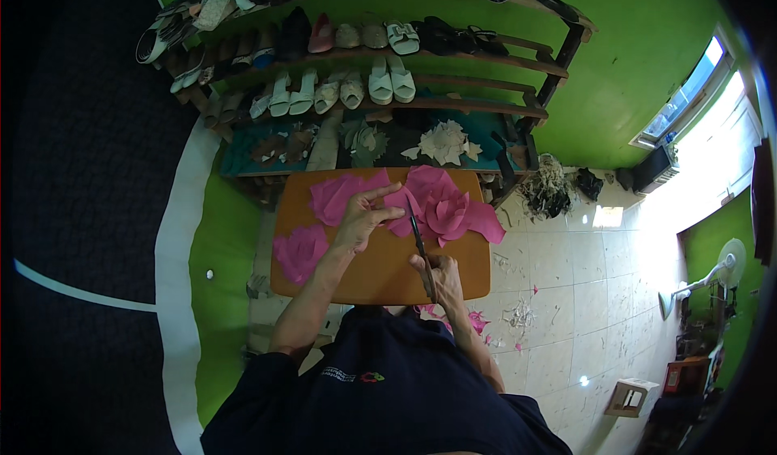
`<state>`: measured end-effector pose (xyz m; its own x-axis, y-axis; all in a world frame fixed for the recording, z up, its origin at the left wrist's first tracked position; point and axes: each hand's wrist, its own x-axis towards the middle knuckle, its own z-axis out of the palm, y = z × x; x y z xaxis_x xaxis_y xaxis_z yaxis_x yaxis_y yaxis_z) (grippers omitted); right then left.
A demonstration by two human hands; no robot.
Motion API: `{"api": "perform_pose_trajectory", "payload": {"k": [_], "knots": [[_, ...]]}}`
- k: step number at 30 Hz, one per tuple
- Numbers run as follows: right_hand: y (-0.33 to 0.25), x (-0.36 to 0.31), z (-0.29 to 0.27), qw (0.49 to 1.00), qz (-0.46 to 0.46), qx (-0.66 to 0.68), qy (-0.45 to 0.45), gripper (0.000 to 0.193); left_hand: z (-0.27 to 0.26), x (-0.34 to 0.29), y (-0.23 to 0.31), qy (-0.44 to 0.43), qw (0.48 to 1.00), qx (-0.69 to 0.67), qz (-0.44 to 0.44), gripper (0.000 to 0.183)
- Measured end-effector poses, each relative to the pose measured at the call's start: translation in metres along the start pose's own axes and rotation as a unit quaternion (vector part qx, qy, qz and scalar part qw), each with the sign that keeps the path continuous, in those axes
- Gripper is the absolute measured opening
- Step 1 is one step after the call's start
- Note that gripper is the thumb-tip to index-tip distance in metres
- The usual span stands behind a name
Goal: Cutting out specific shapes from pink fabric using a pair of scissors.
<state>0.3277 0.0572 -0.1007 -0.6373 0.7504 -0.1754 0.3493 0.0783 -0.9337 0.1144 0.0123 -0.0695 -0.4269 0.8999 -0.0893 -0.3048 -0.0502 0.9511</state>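
Note:
My left hand (363,218) pinches a pink sheet piece (403,201) between its fingers above the wooden table (380,269); I cannot tell whether it is leather or another sheet material. In my right hand (442,277) is a pair of dark scissors (417,232), gripped by the handles. The blades point away from me and reach the edge of the held piece. A heap of pink cut pieces (447,212) lies just right of the blades. More pink pieces (332,198) lie at the far left, and another small pile (300,253) rests by the left edge.
Behind the table stands a rack (477,107) with several shoes and sandals, and material scraps on its lower shelf. Pink offcuts (477,322) and shreds litter the tiled floor (558,269). A white fan (728,265) stands at right; a green wall (222,293) is close on the left.

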Motion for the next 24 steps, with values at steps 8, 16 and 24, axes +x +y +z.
{"api": "perform_pose_trajectory", "payload": {"k": [8, 16, 24], "knots": [[-0.001, -0.001, 0.005, 0.998, 0.043, 0.054, -0.007, 0.064, 0.001, -0.001, -0.001, -0.009, 1.0, -0.015, -0.009, 0.06], [-0.01, 0.002, 0.001, 0.997, 0.042, 0.069, 0.0, 0.063, 0.013, -0.009, -0.008, -0.035, 0.999, -0.029, -0.006, 0.064], [-0.011, -0.003, 0.003, 0.995, 0.083, 0.062, 0.009, 0.067, 0.014, -0.006, -0.006, 0.066, 0.996, -0.036, -0.045, 0.057]]}}
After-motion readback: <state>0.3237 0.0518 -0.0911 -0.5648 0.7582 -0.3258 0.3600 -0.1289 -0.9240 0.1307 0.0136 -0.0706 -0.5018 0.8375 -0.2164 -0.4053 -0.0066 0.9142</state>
